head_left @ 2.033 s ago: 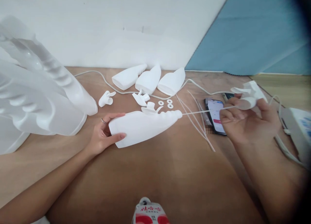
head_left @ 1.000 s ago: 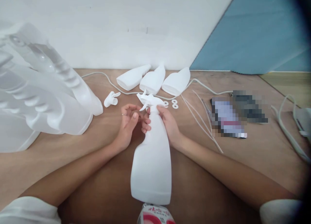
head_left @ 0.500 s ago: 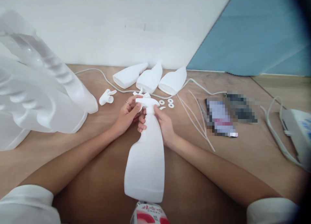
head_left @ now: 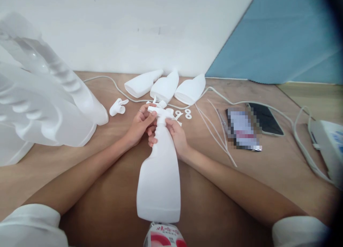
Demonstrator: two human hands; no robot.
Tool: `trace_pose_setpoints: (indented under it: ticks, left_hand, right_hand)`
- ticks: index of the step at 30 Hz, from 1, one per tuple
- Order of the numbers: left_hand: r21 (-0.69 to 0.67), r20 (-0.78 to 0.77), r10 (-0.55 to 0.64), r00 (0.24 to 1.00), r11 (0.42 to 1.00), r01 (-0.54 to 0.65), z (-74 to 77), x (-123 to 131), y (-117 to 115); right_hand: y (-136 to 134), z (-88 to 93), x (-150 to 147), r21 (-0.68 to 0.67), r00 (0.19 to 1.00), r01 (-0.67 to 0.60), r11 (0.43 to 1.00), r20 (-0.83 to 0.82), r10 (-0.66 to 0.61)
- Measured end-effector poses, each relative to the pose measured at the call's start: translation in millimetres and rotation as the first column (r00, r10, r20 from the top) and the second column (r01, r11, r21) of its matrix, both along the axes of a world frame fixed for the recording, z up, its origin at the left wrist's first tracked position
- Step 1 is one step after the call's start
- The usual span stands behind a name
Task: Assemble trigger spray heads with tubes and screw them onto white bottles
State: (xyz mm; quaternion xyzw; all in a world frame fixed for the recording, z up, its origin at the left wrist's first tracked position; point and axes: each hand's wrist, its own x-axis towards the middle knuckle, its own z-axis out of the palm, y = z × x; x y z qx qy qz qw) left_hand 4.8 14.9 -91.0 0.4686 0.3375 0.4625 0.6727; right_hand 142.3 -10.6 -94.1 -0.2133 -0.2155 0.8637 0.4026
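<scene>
A white spray bottle [head_left: 160, 182] lies with its base toward me and its neck pointing away. At its neck sits a white trigger sprayer head [head_left: 162, 113]. My left hand [head_left: 142, 127] pinches the left end of the sprayer head between thumb and fingers. Around the bottle's neck, my right hand [head_left: 177, 136] is closed, its fingertips showing on the left side. Just beyond the hands are more white sprayer parts, partly hidden by the head, and several small white rings [head_left: 188, 114]. Another white sprayer head [head_left: 118, 107] lies to the left.
White bottles [head_left: 164, 86] lie in a row along the wall. Large white ribbed plastic pieces [head_left: 53, 107] stand at the left. Thin white tubes [head_left: 217, 132], two phones [head_left: 268, 120], a cable [head_left: 107, 76] and a white box [head_left: 328, 143] are rightward and behind. A red-and-white package [head_left: 164, 236] is nearest me.
The sprayer head has turned a little on the neck, and more of the parts behind it show. The bottle's neck and my right hand have shifted slightly left.
</scene>
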Motion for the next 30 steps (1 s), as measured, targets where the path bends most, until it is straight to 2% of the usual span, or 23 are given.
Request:
trace_pose_setpoints:
  ticks: [5, 11, 15, 19, 24, 30]
  left_hand:
    - [-0.001, -0.014, -0.015, 1.0, 1.0, 0.015, -1.5, 0.4, -1.2]
    - [-0.02, -0.034, -0.016, 0.999, 1.0, 0.015, 0.2, 1.2, -1.0]
    - [-0.018, -0.045, 0.013, 0.999, 1.0, -0.014, -0.1, 0.7, -1.4]
    - [-0.033, -0.045, -0.015, 0.999, 0.999, 0.013, -0.5, -1.1, -1.2]
    - [-0.021, -0.035, 0.007, 0.999, 1.0, -0.008, -2.0, -2.1, -1.0]
    - [-0.017, -0.03, 0.007, 1.0, 1.0, -0.007, -2.9, -0.9, -1.3]
  right_hand:
    - [-1.0, 4.7, 0.9, -0.041, 0.989, -0.122, 0.992, 0.082, 0.125]
    - [-3.6, 9.4, 0.4, -0.058, 0.998, -0.038, 0.998, 0.053, 0.041]
    - [-3.3, 8.8, 0.4, -0.082, 0.996, -0.075, 0.994, 0.042, 0.078]
    - [-3.4, 7.6, 1.5, -0.042, 0.999, -0.049, 0.998, 0.021, 0.05]
    - [-3.6, 8.0, 3.4, -0.049, 0.988, -0.112, 0.993, 0.104, 0.116]
    - [-4.0, 12.1, 3.1, -0.044, 0.991, -0.061, 0.997, 0.119, 0.066]
